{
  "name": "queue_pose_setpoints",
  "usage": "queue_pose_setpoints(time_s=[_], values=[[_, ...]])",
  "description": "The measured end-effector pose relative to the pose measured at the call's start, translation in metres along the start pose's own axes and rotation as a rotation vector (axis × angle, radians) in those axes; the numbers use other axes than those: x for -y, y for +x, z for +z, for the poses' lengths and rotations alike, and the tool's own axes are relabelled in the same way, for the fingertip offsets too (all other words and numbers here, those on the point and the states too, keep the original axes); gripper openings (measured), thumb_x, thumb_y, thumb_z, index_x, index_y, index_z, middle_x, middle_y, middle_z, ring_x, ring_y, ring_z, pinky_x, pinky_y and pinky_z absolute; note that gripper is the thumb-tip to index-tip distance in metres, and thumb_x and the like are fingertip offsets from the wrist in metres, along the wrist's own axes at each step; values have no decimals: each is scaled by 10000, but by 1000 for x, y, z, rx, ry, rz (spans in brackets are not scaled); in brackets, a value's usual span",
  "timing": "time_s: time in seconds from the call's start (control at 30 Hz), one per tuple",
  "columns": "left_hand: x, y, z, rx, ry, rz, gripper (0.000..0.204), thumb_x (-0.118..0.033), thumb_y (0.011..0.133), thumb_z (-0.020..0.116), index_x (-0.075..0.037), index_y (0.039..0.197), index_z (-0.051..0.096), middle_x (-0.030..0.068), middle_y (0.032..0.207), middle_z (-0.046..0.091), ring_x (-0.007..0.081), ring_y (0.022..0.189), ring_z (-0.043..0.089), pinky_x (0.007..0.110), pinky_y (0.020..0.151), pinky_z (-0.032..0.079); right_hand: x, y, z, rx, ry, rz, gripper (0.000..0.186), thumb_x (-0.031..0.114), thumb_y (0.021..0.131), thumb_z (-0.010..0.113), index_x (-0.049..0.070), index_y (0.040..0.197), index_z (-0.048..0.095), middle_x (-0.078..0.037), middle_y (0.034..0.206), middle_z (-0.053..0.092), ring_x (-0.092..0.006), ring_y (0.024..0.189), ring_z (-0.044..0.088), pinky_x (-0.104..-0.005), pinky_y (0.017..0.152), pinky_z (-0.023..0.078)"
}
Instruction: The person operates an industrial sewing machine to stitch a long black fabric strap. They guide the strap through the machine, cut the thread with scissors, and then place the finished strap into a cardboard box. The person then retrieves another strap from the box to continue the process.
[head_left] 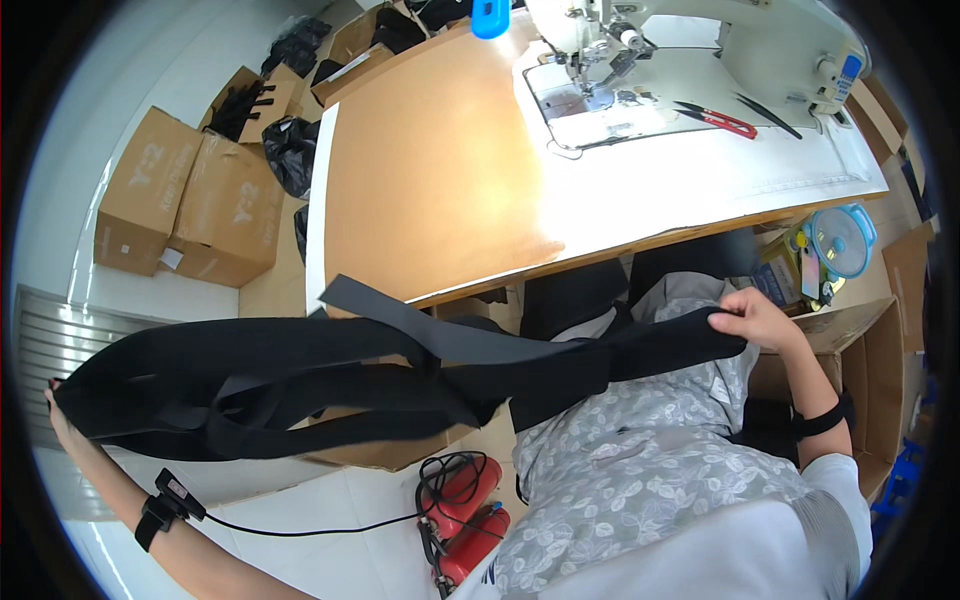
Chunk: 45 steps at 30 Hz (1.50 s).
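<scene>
A long black fabric piece [230, 350] with several loops and straps stretches sideways across my lap, between my two hands. At the far left my left hand [62, 412] grips its wide end, with most of the fingers hidden behind the cloth. On the right my right hand [757, 318] pinches the narrow end between thumb and fingers. A dark grey flat strip [450, 338] lies along the middle of the piece, its loose end sticking up toward the table edge. What the black piece is, I cannot tell.
Ahead stands a table [430, 190] with a sewing machine [600, 60], red-handled snips [718, 123] and black tweezers [770, 116]. Cardboard boxes [225, 205] stand at the left, an open carton [875, 390] at the right. Red fire extinguishers [468, 495] stand on the floor. A cable runs from my left wrist.
</scene>
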<state>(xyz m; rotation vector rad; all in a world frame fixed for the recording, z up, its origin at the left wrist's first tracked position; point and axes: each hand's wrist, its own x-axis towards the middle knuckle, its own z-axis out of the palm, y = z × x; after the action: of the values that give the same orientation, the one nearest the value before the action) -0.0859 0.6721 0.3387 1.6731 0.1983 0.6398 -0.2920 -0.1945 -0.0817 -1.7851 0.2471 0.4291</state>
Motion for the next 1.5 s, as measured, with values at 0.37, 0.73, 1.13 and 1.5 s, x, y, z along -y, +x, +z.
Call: queue_pose_setpoints(time_s=[0.37, 0.73, 1.13, 1.5], values=[[-96, -57, 52, 158, 33, 126, 324, -279, 949, 424, -35, 1128, 538, 95, 1054, 582, 216, 975, 561, 348, 895, 446, 218, 44, 100, 13, -892, -1067, 562, 93, 721, 686, 23, 1223, 442, -136, 1165, 511, -303, 1042, 514, -364, 849, 437], [-84, -86, 73, 170, 17, 120, 325, -273, 949, 425, -32, 1137, 533, 96, 1069, 577, 214, 986, 557, 348, 904, 441, 210, 91, 181, 87, -1274, -1295, 151, 174, 726, 567, 37, 786, 578, -59, 652, 597, -197, 667, 609, -303, 517, 448], [-59, -72, 41, 71, 35, 78, 326, -267, 948, 426, -29, 1147, 527, 98, 1085, 572, 212, 998, 553, 348, 914, 436, -49, -48, -75, -425, -1245, -682, 192, 60, 677, 537, 43, 862, 586, -100, 751, 586, -286, 709, 590, -383, 628, 463], [31, -104, 8, -100, 65, -37, 328, -262, 948, 426, -27, 1156, 521, 100, 1099, 568, 210, 1009, 549, 349, 924, 431, -118, -42, -200, -739, -1291, 146, 198, 261, 865, 501, 77, 904, 564, -207, 772, 594, -407, 748, 569, -487, 627, 436]])
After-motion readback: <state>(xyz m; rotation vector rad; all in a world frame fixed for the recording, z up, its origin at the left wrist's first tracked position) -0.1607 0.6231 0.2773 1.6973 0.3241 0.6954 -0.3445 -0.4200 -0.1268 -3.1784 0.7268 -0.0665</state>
